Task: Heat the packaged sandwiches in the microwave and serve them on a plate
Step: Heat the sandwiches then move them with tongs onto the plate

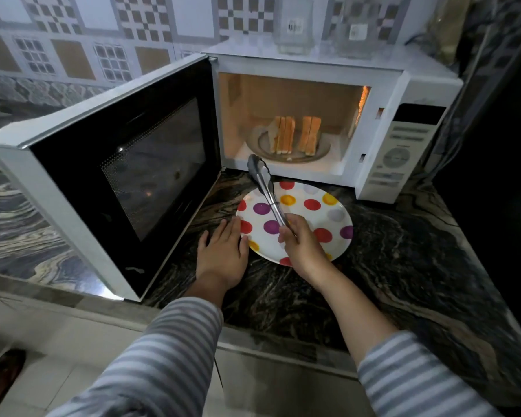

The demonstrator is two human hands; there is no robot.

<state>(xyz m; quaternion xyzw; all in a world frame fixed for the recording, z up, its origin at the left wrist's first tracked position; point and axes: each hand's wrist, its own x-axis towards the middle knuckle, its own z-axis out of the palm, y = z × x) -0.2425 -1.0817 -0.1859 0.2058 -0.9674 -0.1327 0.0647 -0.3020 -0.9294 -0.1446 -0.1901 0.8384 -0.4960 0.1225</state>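
A white microwave (382,94) stands on the counter with its door (127,164) swung wide open to the left and its inside lit. Two sandwiches (295,135) stand upright on the turntable plate (262,145) inside. In front of the microwave lies a white plate with coloured dots (316,212). My right hand (301,242) grips metal tongs (263,188) over that plate, their tips pointing at the microwave opening. My left hand (223,251) rests flat on the counter with its fingers touching the plate's left rim.
The dark marbled counter (403,266) stretches to the right of the plate. Two clear jars (295,25) stand on top of the microwave. A tiled wall is behind. The open door blocks the counter to the left.
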